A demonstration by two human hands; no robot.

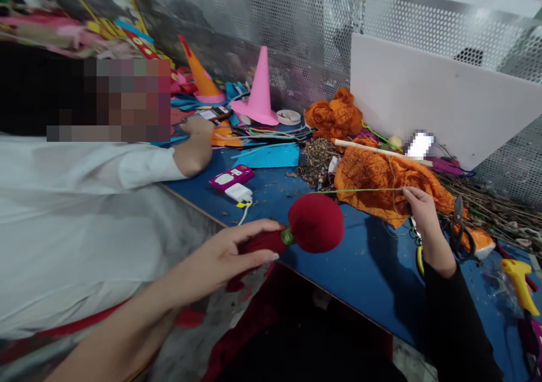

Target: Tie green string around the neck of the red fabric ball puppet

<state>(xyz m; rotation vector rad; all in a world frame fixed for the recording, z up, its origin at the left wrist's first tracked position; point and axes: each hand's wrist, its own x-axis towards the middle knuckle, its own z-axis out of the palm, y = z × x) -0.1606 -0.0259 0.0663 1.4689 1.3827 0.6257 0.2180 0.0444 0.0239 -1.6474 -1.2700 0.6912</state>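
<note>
A round red stuffed cloth ball (pixel 317 222) sticks out beyond my left hand (pixel 245 249), which is closed around the gathered red fabric below it. Several turns of green thread (pixel 287 235) wrap the neck between ball and fabric. My right hand (pixel 418 204) pinches the green thread off to the right. The strand (pixel 364 190) runs nearly straight from behind the ball to those fingertips. Below the right hand are loose green loops and yellow-handled pliers or snips (pixel 419 257), partly hidden by the wrist. Dark scissors (pixel 459 229) lie just right of that hand.
The blue table (pixel 347 280) holds orange cloth (pixel 372 178), dry twigs (pixel 495 218), a yellow glue gun (pixel 520 286), a purple box (pixel 231 177) and a white charger (pixel 238 192). Pink (pixel 263 94) and orange cones (pixel 201 77) stand behind. A person in a white sleeve (pixel 148 164) sits close on the left.
</note>
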